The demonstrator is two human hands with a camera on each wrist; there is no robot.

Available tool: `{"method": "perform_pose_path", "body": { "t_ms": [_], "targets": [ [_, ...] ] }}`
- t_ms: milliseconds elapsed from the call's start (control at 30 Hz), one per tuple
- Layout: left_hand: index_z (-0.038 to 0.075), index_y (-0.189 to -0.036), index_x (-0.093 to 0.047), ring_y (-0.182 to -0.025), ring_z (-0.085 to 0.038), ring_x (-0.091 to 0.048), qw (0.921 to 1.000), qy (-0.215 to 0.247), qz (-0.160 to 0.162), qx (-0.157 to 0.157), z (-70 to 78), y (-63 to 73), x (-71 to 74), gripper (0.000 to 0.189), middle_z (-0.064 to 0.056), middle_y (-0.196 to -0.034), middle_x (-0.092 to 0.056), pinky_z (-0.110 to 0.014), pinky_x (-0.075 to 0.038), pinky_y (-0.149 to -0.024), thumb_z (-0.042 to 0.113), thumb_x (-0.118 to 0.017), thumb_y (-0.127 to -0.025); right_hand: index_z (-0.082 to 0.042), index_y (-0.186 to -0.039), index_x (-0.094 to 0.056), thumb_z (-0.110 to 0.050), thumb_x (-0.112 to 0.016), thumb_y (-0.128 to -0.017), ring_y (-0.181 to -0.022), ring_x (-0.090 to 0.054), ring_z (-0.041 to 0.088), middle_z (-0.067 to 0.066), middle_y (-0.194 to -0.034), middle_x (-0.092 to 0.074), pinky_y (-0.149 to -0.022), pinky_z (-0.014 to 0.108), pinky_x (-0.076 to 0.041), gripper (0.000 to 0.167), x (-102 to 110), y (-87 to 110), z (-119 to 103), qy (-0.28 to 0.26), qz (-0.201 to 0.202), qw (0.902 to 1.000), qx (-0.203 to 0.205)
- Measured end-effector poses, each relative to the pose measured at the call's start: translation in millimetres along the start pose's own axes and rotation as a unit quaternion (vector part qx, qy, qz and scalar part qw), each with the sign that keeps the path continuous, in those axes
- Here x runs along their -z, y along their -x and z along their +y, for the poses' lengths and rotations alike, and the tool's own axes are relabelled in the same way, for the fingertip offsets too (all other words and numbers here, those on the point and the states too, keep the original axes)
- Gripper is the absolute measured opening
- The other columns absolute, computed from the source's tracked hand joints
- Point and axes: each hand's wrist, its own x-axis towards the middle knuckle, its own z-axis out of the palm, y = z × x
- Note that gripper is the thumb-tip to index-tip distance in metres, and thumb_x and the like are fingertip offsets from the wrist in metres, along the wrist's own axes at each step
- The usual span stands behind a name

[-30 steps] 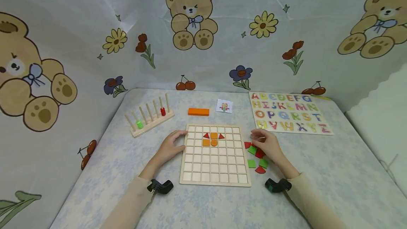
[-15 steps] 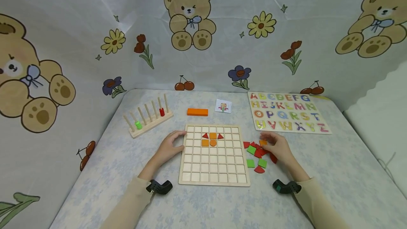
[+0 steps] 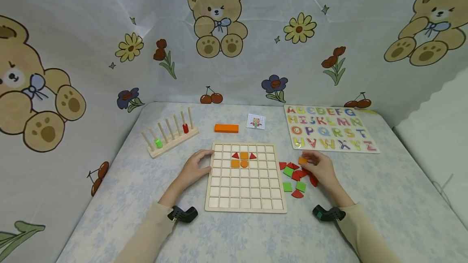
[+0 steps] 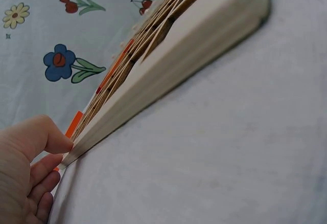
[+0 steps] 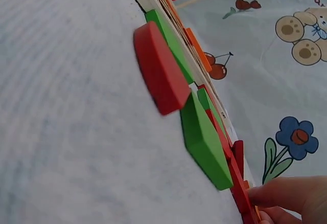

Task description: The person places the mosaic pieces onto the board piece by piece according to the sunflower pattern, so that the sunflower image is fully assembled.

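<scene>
A second ago the right hand [image 3: 321, 169] was over the heap of red pieces [image 3: 295, 176] and green pieces [image 3: 287, 186] beside the board; now it sits farther out, uncovering more of them, and an orange tile [image 3: 302, 160] shows at its fingertips—pinched between thumb and fingers, off the board's right side. The left hand [image 3: 195, 167] has not shifted, thumb and forefinger spread and touching the left edge of the board [image 3: 245, 192]. The board's arrangement is unchanged: two red triangles [image 3: 253, 156], two orange squares [image 3: 244, 155] and an orange disc [image 3: 244, 164]. The loose pieces lie between the right hand and the board, and that hand hides some red ones. Farther back on the tabletop [image 3: 234, 238] are a peg rack [image 3: 173, 143], an orange bar [image 3: 226, 128], a picture card [image 3: 256, 121] and, just beyond the right hand, an alphabet board [image 3: 330, 129].
</scene>
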Motion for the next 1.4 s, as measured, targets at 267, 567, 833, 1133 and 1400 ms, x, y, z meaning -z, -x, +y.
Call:
{"method": "perform_pose_path", "body": {
  "t_ms": [267, 567, 833, 1133, 1400],
  "targets": [
    [0.009, -0.140, -0.055, -0.144, -0.032, -0.038, 1.0000, -0.004, 0.003, -0.003, -1.4, 0.7, -0.1, 0.053, -0.011, -0.147, -0.051, -0.054, -0.027, -0.120, 0.006, -0.068, -0.089, 0.005, -0.125, -0.061, -0.009, -0.072, -0.089, -0.085, -0.056, -0.009, 0.027, -0.118, -0.066, -0.075, 0.005, -0.048, 0.040, -5.5, -1.3, -7.8, -0.028, 0.006, 0.9995, -0.014],
    [0.010, -0.140, -0.055, -0.145, -0.032, -0.037, 1.0000, -0.001, 0.002, 0.001, -1.1, 3.0, -0.1, 0.053, -0.011, -0.147, -0.051, -0.054, -0.027, -0.120, 0.006, -0.068, -0.089, 0.009, -0.122, -0.063, 0.002, -0.074, -0.084, -0.098, -0.065, 0.027, 0.027, -0.111, -0.068, -0.081, 0.015, -0.053, 0.040, -54.4, -2.7, -56.3, -0.095, -0.096, 0.9889, 0.062],
    [0.010, -0.141, -0.055, -0.145, -0.031, -0.037, 1.0000, -0.004, -0.004, -0.005, -3.1, -1.0, -1.3, 0.052, -0.010, -0.148, -0.050, -0.053, -0.027, -0.120, 0.007, -0.067, -0.090, 0.006, -0.123, -0.063, 0.004, -0.075, -0.081, -0.096, -0.064, 0.030, 0.021, -0.107, -0.069, -0.082, 0.027, -0.056, 0.044, -84.7, -9.5, -77.9, -0.072, -0.173, 0.9786, 0.085],
    [0.010, -0.140, -0.055, -0.146, -0.031, -0.035, 0.9999, -0.006, 0.002, -0.008, -5.0, -1.6, 1.3, 0.052, -0.010, -0.148, -0.050, -0.054, -0.026, -0.120, 0.008, -0.067, -0.090, 0.008, -0.117, -0.064, 0.009, -0.071, -0.083, -0.104, -0.067, 0.039, 0.026, -0.115, -0.066, -0.088, 0.033, -0.059, 0.035, -94.2, -6.3, -77.1, -0.099, -0.152, 0.9783, 0.099],
    [0.010, -0.141, -0.055, -0.146, -0.031, -0.035, 1.0000, 0.001, 0.002, -0.007, -4.9, -0.3, 0.7, 0.052, -0.010, -0.149, -0.050, -0.054, -0.025, -0.121, 0.008, -0.067, -0.090, 0.009, -0.112, -0.066, 0.006, -0.073, -0.083, -0.090, -0.065, 0.034, 0.027, -0.108, -0.067, -0.076, 0.017, -0.056, 0.030, -98.0, -5.7, -75.5, -0.090, -0.139, 0.9807, 0.104]
  ]
}}
